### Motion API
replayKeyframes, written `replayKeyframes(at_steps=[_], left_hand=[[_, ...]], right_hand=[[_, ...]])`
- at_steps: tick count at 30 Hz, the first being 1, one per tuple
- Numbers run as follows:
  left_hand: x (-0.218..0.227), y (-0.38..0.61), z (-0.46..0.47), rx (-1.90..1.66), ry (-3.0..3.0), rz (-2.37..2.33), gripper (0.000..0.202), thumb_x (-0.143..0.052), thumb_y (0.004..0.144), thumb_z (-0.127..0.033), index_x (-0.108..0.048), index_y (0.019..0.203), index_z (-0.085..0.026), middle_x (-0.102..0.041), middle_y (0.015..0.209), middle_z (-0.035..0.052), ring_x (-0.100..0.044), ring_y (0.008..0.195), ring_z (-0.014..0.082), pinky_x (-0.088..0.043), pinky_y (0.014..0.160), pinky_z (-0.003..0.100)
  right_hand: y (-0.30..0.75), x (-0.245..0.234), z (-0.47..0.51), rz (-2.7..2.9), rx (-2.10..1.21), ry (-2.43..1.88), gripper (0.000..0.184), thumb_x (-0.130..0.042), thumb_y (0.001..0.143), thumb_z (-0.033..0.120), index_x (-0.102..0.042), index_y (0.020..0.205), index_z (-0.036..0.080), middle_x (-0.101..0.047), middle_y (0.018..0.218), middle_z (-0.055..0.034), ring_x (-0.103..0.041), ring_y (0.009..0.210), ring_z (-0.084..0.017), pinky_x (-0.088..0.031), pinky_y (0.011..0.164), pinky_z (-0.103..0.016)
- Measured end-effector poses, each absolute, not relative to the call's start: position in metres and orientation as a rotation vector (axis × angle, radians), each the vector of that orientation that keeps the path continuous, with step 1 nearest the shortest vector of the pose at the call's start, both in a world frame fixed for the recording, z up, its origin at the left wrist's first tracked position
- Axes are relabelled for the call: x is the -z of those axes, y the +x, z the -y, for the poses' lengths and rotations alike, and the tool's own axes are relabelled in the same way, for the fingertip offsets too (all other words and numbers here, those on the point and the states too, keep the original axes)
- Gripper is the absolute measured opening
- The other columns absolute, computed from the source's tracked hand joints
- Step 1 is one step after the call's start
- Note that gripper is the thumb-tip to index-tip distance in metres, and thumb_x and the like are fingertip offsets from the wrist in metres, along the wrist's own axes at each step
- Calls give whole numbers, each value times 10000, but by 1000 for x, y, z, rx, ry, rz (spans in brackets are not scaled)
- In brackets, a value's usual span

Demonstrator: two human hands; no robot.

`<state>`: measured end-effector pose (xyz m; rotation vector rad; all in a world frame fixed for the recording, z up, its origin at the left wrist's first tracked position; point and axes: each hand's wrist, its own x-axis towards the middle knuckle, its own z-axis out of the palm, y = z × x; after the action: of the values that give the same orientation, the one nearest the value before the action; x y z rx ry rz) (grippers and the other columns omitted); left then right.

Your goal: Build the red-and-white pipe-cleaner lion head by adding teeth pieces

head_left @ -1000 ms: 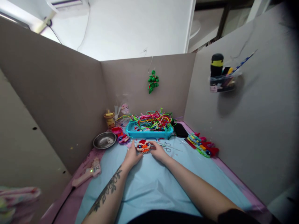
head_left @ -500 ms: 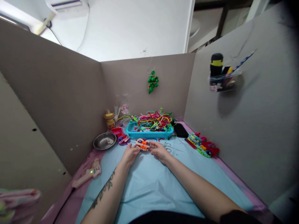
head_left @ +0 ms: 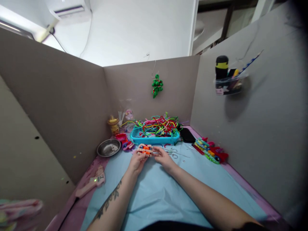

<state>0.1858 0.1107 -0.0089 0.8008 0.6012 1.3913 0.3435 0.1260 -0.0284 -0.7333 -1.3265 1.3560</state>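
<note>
A small fuzzy craft piece in cream and orange, with blue bits on it, is held up just in front of the blue tray. My left hand is closed on its left and lower side, the thumb across the front. On the other side my right hand has its fingertips at the piece's right edge, fingers and thumb bent together around it. Scissors lie on the blue cloth just beyond my right hand. Exactly how the right fingertips press on the piece is too small to make out.
A blue tray heaped with coloured pipe cleaners stands at the back. To the left are a metal bowl with white bits and a pink glue gun. A black phone and finished colourful pieces lie right. Grey partitions surround the table.
The craft piece has shifted slightly left and turned, and my left hand now wraps further under it. My right hand stays at its right edge. The camera view has tilted slightly.
</note>
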Motion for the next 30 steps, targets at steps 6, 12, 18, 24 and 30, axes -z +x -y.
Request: replayKeyframes(at_steps=[6, 12, 18, 24, 30], left_hand=[[-1, 186, -102, -1494, 851, -496, 585, -755, 593, -112, -486, 1103, -211, -639, 1061, 60, -628, 952, 216, -450, 889, 360], [-7, 188, -100, -1572, 803, -505, 535, -752, 595, -94, -508, 1053, -224, -627, 1061, 37, -615, 961, 189, -429, 921, 355], [-21, 200, -113, -1651, 728, -543, 327, -755, 571, -86, -505, 758, -182, -649, 877, 9, -636, 871, 184, -457, 876, 355], [-11, 217, -113, -1655, 660, -581, 375, -749, 574, -106, -508, 844, -203, -643, 862, -1, -635, 839, 170, -472, 799, 308], [-2, 220, -106, -1638, 723, -537, 563, -742, 579, -92, -481, 1052, -250, -623, 938, 0, -618, 825, 138, -478, 759, 269]], right_hand=[[343, 15, -105, 1577, -756, -787, 410, -525, 706, 144, -529, 1103, 243, -529, 1147, -66, -526, 1008, -193, -453, 805, -325], [346, 0, -100, 1660, -463, -852, 92, -533, 772, 194, -619, 802, 209, -548, 872, -48, -537, 865, -184, -445, 747, -305], [344, -21, -107, 1656, -407, -966, 84, -559, 764, 201, -642, 754, 211, -571, 798, -39, -539, 777, -175, -440, 736, -306], [337, -11, -110, 1610, -247, -1038, 95, -551, 781, 225, -644, 774, 209, -559, 803, -49, -533, 806, -191, -430, 762, -323], [334, -1, -108, 1689, -185, -1046, 119, -532, 794, 182, -643, 826, 213, -575, 858, -62, -539, 871, -202, -426, 814, -332]])
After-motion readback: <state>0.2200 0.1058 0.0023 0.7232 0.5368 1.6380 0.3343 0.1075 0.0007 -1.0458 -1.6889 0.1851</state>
